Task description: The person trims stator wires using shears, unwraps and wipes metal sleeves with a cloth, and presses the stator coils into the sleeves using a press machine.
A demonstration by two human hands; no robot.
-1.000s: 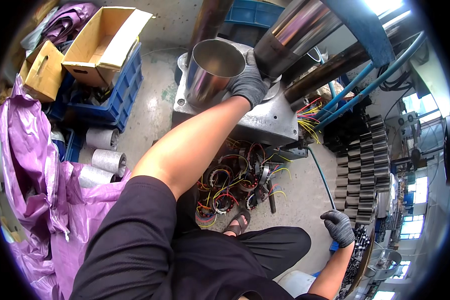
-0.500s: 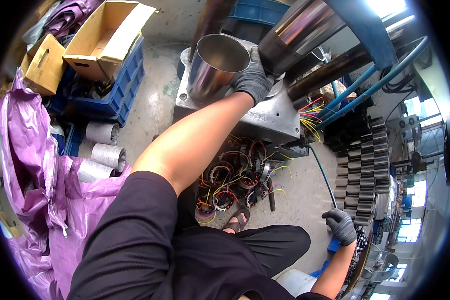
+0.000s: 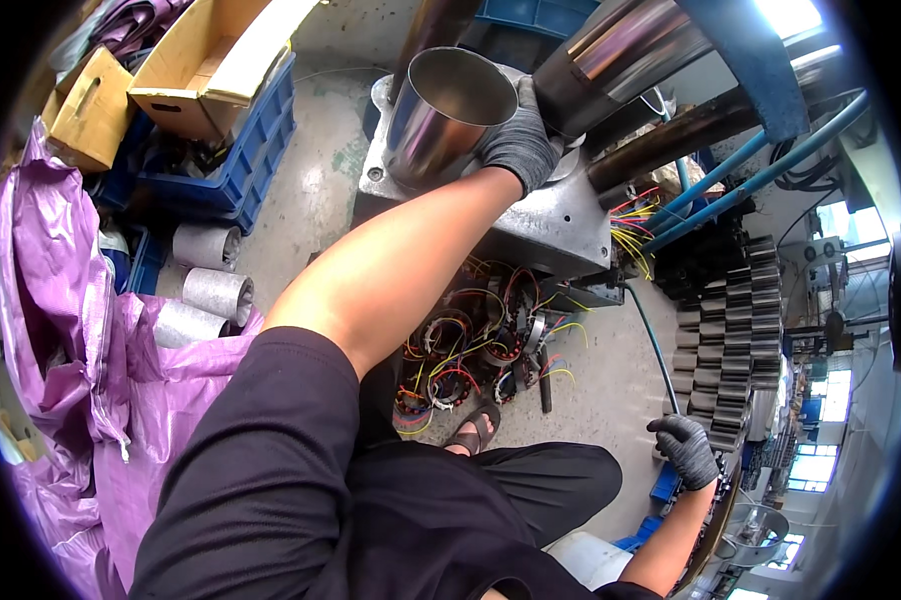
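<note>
My left hand (image 3: 523, 148), in a grey knit glove, grips the right side of an open-topped shiny metal cylinder (image 3: 426, 145). The cylinder stands, slightly tilted in the picture, on the grey metal bed of a press-like machine (image 3: 541, 232). Just beyond that hand is a larger polished metal cylinder (image 3: 606, 65), part of the machine. Out to the right, my right hand (image 3: 689, 455), also gloved, is closed at the lower end of a thin dark lever (image 3: 654, 342) that runs from the machine. Its palm side is hidden.
Wound coils with coloured wires (image 3: 471, 345) lie on the floor below the machine. Stacked metal cores (image 3: 721, 345) stand at right. At left are a cardboard box (image 3: 176, 100) on a blue crate (image 3: 256, 165), grey sleeves (image 3: 216, 293) and purple sheeting (image 3: 56, 260).
The view has shifted slightly, so the machine sits a little higher and farther right. Both hands keep their places on the cylinder and the lever.
</note>
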